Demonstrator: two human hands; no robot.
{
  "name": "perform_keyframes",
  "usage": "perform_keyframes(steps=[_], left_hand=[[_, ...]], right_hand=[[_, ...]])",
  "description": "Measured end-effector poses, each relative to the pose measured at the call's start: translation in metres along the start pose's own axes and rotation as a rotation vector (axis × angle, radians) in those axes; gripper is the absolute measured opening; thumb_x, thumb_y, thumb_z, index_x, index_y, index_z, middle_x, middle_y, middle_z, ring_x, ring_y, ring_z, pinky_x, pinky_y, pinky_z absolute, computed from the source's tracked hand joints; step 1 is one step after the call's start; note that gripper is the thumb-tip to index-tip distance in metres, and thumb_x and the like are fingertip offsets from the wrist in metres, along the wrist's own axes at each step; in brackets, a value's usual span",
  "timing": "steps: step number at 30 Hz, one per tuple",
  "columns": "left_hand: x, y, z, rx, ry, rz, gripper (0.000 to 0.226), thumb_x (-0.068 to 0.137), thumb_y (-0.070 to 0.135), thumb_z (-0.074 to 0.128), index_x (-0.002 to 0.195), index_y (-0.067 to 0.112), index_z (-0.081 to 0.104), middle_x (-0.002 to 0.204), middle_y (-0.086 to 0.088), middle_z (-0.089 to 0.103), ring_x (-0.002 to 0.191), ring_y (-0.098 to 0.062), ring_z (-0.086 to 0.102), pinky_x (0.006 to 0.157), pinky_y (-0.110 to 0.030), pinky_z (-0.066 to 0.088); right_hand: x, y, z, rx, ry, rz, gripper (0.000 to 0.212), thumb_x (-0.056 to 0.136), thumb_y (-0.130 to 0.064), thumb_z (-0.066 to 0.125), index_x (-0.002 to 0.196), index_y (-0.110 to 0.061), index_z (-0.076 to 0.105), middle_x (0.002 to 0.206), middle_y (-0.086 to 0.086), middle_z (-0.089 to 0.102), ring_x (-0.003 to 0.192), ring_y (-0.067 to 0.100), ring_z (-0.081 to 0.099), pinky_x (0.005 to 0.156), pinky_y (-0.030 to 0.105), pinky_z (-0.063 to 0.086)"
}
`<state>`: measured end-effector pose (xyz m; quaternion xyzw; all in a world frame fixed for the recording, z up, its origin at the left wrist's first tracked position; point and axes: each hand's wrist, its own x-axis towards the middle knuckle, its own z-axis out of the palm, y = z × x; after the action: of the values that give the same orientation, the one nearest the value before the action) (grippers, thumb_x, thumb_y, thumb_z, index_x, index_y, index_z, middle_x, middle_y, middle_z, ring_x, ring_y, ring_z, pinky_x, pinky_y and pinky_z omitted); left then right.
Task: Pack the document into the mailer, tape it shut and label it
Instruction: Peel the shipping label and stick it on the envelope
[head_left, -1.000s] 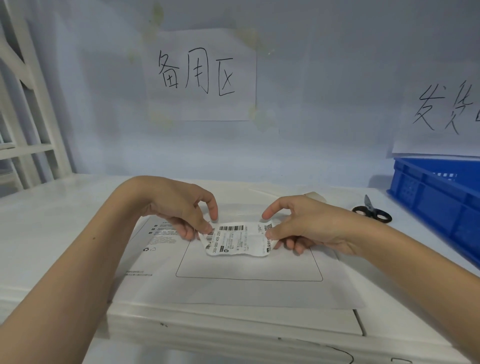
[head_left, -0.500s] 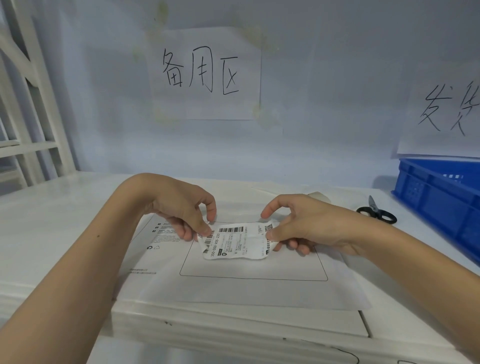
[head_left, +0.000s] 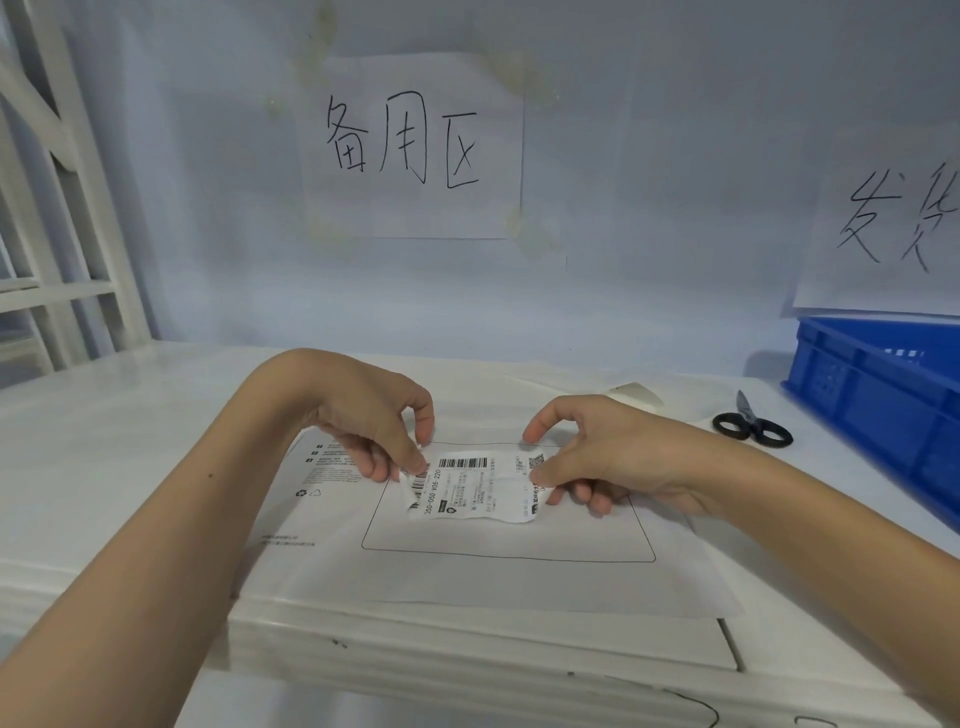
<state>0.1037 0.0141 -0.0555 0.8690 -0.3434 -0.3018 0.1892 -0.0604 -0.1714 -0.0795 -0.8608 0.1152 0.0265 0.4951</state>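
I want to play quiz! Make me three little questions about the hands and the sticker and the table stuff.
1. True or false: both hands hold the label.
2. What black tool lies on the table near the blue crate?
3. The label is over: A) the crate, B) the mailer, C) the wall sign.

Key:
1. True: the left hand pinches its left end, the right hand its right end.
2. Scissors.
3. B.
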Motion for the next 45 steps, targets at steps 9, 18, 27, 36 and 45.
perform_keyframes(steps=[9,18,27,36,45], left_hand=[[0.005,0.006,0.0,0.11,-0.02,-0.054,0.035,0.083,0.014,0.077,0.106,0.013,0.051,0.081,-0.01,0.068,0.063,-0.018,0.063,0.067,-0.025,0.057],[-0.007,-0.019,0.01,0.183,0.117,0.218,0.019,0.088,0.025,0.073,0.098,0.023,0.057,0.06,0.014,0.047,0.056,-0.012,0.044,0.061,-0.022,0.04],[-0.025,-0.052,0.025,-0.04,0.231,0.398,0.013,0.086,0.029,0.075,0.098,0.032,0.074,0.063,0.005,0.043,0.058,-0.019,0.038,0.059,-0.034,0.033],[-0.031,-0.06,0.028,0.024,0.237,0.344,0.051,0.06,0.062,0.074,0.109,0.049,0.067,0.079,0.01,0.046,0.063,-0.006,0.042,0.065,-0.024,0.033],[-0.035,-0.06,0.025,0.138,0.22,0.28,0.069,0.054,0.076,0.066,0.12,0.057,0.059,0.088,0.018,0.048,0.072,0.003,0.047,0.078,-0.018,0.037]], right_hand=[[0.001,0.002,0.0,0.056,-0.001,0.002,0.034,0.086,-0.003,0.07,0.116,-0.01,0.056,0.049,0.001,0.064,0.039,0.01,0.047,0.04,0.02,0.044],[0.002,0.004,0.0,0.076,0.001,0.0,0.034,0.085,-0.003,0.071,0.114,-0.011,0.057,0.051,0.003,0.066,0.052,0.017,0.049,0.043,0.023,0.047],[-0.001,0.002,-0.001,0.023,-0.032,-0.029,0.018,0.086,-0.005,0.071,0.099,-0.011,0.059,0.049,-0.001,0.063,0.055,0.017,0.049,0.045,0.022,0.047],[-0.002,0.001,-0.001,-0.013,-0.03,-0.032,0.011,0.085,-0.006,0.072,0.096,-0.005,0.07,0.051,0.0,0.063,0.059,0.019,0.052,0.047,0.022,0.048],[-0.006,-0.001,-0.004,-0.162,-0.01,-0.064,0.018,0.079,-0.015,0.079,0.096,-0.018,0.072,0.064,0.007,0.06,0.047,0.016,0.052,0.057,0.032,0.039]])
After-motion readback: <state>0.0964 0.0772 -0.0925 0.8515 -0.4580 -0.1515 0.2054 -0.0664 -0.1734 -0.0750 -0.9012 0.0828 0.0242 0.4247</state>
